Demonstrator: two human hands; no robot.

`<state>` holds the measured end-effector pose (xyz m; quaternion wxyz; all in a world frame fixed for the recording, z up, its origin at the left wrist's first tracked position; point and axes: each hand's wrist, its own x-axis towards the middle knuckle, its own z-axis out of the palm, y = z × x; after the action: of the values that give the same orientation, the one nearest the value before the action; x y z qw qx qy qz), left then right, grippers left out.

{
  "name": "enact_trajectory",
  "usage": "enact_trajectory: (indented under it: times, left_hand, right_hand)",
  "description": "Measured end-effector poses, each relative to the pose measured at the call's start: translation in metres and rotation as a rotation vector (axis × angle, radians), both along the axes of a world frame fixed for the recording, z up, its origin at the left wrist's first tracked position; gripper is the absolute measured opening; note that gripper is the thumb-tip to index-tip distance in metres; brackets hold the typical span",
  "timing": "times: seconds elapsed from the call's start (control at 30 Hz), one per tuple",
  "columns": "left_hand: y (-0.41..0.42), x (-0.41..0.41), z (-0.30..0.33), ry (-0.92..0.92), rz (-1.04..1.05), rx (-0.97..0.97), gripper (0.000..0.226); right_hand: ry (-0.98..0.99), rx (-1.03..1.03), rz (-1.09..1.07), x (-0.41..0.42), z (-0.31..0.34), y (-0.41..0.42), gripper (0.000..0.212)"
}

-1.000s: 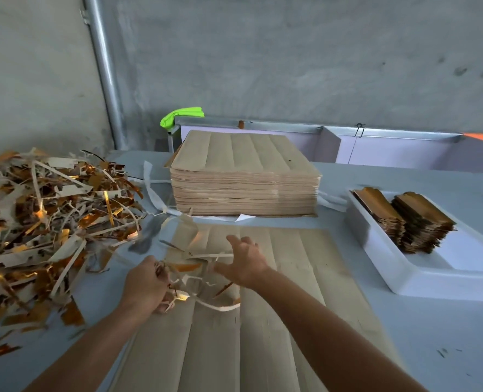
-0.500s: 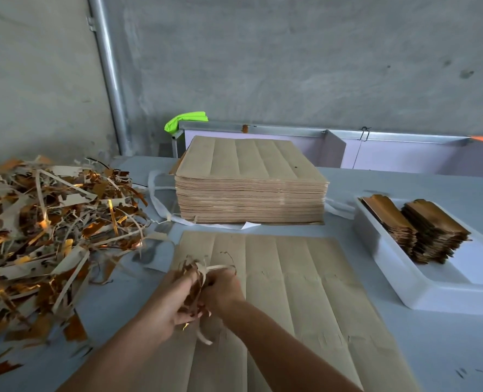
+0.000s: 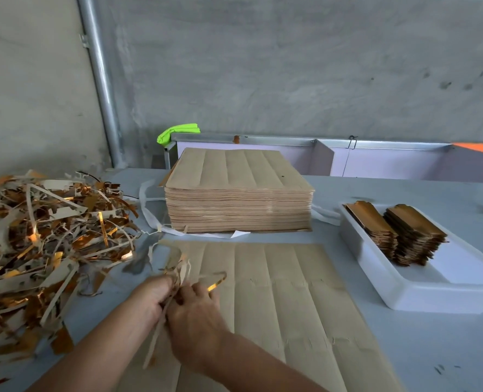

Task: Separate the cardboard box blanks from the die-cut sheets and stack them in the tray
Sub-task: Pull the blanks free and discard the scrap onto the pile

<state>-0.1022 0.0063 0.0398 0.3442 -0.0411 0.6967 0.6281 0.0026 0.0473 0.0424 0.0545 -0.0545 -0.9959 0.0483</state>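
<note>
We work at a pale grey worktop (image 3: 404, 349) set against a bare concrete wall (image 3: 291, 66) with a metal pipe (image 3: 101, 89) running up it. Our left hand (image 3: 149, 295) and right hand (image 3: 195, 315) both grip a bundle of offcut strips (image 3: 178, 271) above the flat die-cut sheet (image 3: 277, 292) at the near edge. A tall stack of sheets (image 3: 237, 199) sits toward the far edge, the scrap heap (image 3: 45, 236) at the left edge, and the white tray (image 3: 432, 290) with two piles of blanks (image 3: 396, 233) at the right edge.
</note>
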Motion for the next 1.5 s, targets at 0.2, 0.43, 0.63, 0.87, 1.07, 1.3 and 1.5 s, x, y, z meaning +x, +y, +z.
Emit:
enact_trajectory:
  times: [0.2, 0.43, 0.63, 0.87, 1.07, 1.3, 1.5]
  left_hand:
    - [-0.004, 0.001, 0.003, 0.187, 0.036, -0.034, 0.025]
    - [-0.028, -0.042, 0.054, 0.555, 0.190, -0.073, 0.025]
    - [-0.074, -0.128, 0.111, 0.679, 0.599, -0.055, 0.043]
    - [-0.131, -0.180, 0.144, 0.822, 0.923, -0.144, 0.025]
    - [-0.137, -0.195, 0.153, 1.045, 1.016, -0.455, 0.046]
    - [-0.127, -0.180, 0.089, 0.761, 0.071, -1.311, 0.101]
    - [-0.098, -0.159, 0.102, 0.867, -0.128, -1.620, 0.034]
  right_hand:
    - [0.222, -0.080, 0.063, 0.026, 0.000, 0.018, 0.038]
    - [0.404, -0.300, -0.086, 0.036, -0.027, 0.049, 0.025]
    - [0.378, -0.345, -0.146, 0.031, -0.048, 0.050, 0.027]
    - [0.354, -0.384, -0.184, 0.027, -0.059, 0.053, 0.030]
    - [0.391, -0.336, -0.181, 0.027, -0.061, 0.063, 0.033]
    - [0.459, -0.266, -0.110, 0.045, -0.065, 0.073, 0.056]
    - [0.390, -0.201, -0.124, 0.063, -0.066, 0.088, 0.056]
